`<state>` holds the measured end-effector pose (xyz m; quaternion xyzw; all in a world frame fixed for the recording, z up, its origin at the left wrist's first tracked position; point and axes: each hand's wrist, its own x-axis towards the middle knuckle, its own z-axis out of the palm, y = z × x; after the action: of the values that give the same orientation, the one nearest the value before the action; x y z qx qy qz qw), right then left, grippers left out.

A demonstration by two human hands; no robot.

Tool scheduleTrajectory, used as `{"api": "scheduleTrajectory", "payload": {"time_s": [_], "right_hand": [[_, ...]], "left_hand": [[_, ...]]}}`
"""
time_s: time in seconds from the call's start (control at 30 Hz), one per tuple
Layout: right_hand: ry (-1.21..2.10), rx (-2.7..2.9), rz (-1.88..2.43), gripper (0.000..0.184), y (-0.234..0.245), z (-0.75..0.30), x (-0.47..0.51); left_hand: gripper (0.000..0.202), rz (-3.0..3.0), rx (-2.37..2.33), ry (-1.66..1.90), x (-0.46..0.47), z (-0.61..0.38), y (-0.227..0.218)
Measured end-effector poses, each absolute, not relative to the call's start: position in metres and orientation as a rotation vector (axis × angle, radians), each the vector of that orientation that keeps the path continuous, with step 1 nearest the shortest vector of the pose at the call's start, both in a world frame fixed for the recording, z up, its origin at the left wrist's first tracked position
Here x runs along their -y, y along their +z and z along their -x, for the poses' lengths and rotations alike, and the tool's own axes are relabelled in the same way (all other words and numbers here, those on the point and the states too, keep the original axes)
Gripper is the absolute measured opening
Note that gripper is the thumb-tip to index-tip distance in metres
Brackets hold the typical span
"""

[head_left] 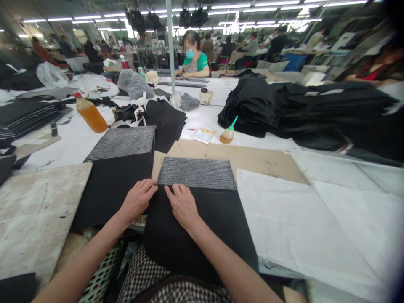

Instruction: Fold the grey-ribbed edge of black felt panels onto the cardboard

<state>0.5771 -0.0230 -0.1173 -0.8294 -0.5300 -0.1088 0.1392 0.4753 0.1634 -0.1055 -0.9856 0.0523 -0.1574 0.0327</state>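
In front of me lies a black fabric panel (202, 227) with a grey ribbed strip (198, 172) across its far end; its near edge hangs over the table edge toward my lap. My left hand (139, 198) is closed at the panel's left edge, thumb and fingertips pinching it where the strip meets the black part. My right hand (183, 204) rests on the panel just below that seam, its fingers apart and pressed down flat. To the left is a stack of similar black panels (110, 185) with a grey ribbed top piece (123, 143).
A tan board (268, 160) lies under the panel's far end. Behind it are a small squeeze bottle (227, 135), a paper packet (204, 135) and a large bottle of amber liquid (91, 113). Black fabric piles (259, 101) stand at right. A co-worker (194, 59) sits across the table.
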Motion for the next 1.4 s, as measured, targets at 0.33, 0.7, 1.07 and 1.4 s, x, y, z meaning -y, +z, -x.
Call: {"api": "scheduleTrajectory", "payload": {"time_s": [0.33, 0.7, 1.07, 1.4], "right_hand": [[-0.317, 1.5, 2.444, 0.038, -0.119, -0.606, 0.085], [-0.329, 1.171, 2.662, 0.047, -0.129, -0.663, 0.222], [-0.064, 1.184, 2.307, 0.059, -0.106, -0.688, 0.235], [0.445, 0.234, 1.77, 0.044, -0.113, -0.661, 0.237]], "left_hand": [[0.036, 2.936, -0.123, -0.5, -0.127, -0.483, -0.123], [0.041, 3.073, 0.032, -0.538, -0.131, -0.494, -0.115], [0.015, 3.967, 0.079, -0.626, -0.13, -0.483, -0.075], [0.059, 4.259, 1.379, -0.938, -0.121, -0.507, -0.086]]}}
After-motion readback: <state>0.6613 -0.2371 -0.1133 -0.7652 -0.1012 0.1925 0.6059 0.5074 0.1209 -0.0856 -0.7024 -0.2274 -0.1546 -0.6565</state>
